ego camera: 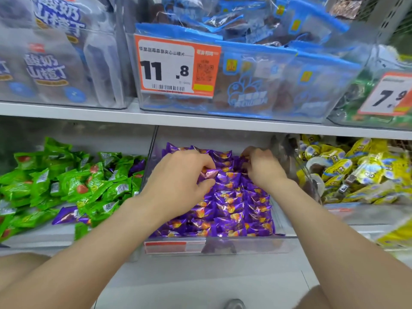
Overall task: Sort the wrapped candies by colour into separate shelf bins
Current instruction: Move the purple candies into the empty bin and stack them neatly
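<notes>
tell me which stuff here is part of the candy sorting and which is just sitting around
Part of the job: left hand pinching a purple candy; right hand among the purple candies; clear middle bin; green candies with a stray purple piece; yellow candies.

Just there: blue bags, white bags and price tag on the upper shelf.

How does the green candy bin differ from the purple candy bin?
The green candy bin holds a loose heap; the purple candy bin, tidy rows. The green one is mixed, with stray purple candies; the purple one shows only purple. The left hand, pinching a purple candy, and right hand are both in the purple bin, none in the green. Both bins are clear-walled, side by side.
</notes>
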`<state>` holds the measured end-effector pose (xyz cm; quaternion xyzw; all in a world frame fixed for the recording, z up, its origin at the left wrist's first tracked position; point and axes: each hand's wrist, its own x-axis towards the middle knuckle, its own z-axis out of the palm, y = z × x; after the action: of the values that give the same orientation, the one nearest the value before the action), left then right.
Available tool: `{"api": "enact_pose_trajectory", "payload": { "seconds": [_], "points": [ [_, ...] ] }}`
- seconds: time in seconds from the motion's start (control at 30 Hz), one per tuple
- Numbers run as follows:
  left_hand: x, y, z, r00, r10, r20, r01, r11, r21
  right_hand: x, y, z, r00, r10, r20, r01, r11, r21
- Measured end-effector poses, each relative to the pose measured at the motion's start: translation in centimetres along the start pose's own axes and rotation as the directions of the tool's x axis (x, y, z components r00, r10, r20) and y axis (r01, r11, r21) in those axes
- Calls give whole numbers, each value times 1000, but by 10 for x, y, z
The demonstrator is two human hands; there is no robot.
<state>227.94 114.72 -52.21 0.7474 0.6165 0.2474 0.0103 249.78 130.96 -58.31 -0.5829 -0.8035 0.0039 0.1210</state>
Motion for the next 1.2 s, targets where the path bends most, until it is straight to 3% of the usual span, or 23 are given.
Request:
{"api": "enact_pose_trajectory", "payload": {
  "seconds": [0.27,0.37,0.43,0.5,0.57,0.63,0.73,0.83,0.87,1.0,1.1,1.2],
  "points": [
    [-1,-5,3,993,-116,14,117,974,-196,-2,0,-5,998,-6,60,0,994,111],
    [-4,-5,1,992,-127,1,123,953,-277,-10,-7,-22,998,11,-59,1,982,187],
    [-4,-3,0,990,-143,4,137,938,-319,-22,-20,-41,992,-2,-127,44,943,330],
    [-2,-1,0,986,-155,60,166,910,-379,-42,-39,-63,996,-88,-22,82,769,634],
    [-1,0,1,982,-150,113,187,851,-491,-62,-53,-78,965,-235,115,43,578,815],
    [-2,2,-1,975,-183,127,223,773,-594,-73,-59,-81,937,-307,166,24,531,847],
    [-5,9,-3,979,-187,84,195,721,-665,-74,-53,-82,943,-258,209,-60,487,871],
    [-10,14,-4,996,-60,-61,17,835,-550,-74,-46,-86,905,-284,317,-244,265,933],
    [-11,14,-3,994,-23,-106,-32,868,-495,-75,-44,-86,891,-299,341,-274,243,930],
    [-13,9,-1,993,37,-109,-81,900,-428,-76,-38,-83,892,-310,330,-206,371,906],
    [-14,10,0,999,-42,-9,31,851,-524,-76,-39,-85,914,-289,284,-164,379,911],
    [-12,10,2,994,-107,2,87,796,-599,-77,-41,-85,919,-289,269,-121,441,889]
  ]
}}
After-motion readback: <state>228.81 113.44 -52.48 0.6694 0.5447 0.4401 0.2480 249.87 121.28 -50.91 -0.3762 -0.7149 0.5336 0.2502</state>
